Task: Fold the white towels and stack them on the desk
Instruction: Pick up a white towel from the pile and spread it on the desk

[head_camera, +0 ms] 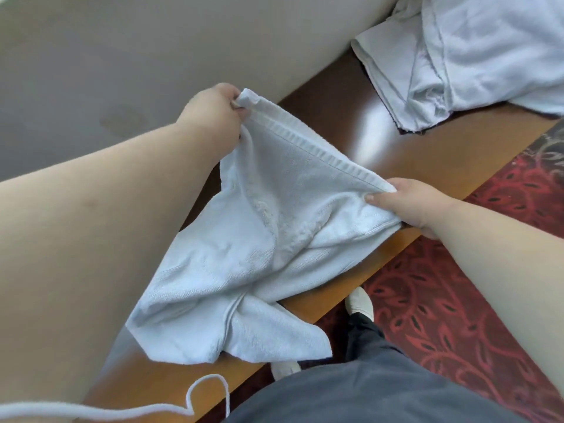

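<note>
Two hands are holding one white towel (259, 239) above the wooden surface (427, 166). The left hand (213, 112) is pinching the far left corner of the towel, with its fingers (236, 102) curled around the hemmed edge. The right hand (409, 206) is gripping the other end of the same edge, the thumb lying on top of the cloth and the other fingers hidden under it. Between both hands the ribbed hem is stretching in an almost straight line. The rest of the towel is hanging down, wrinkled, and its lower part is lying on the near edge of the surface and going a little over it.

On the far right of the surface a pile of white towels (476, 56) is lying, not folded, beside the beige wall (122, 56). Below, on the right, the red patterned carpet (457, 300) is showing, with a white shoe (360, 302) and dark trousers (366, 392) of the person. A white cord (195, 395) is hanging at the near left.
</note>
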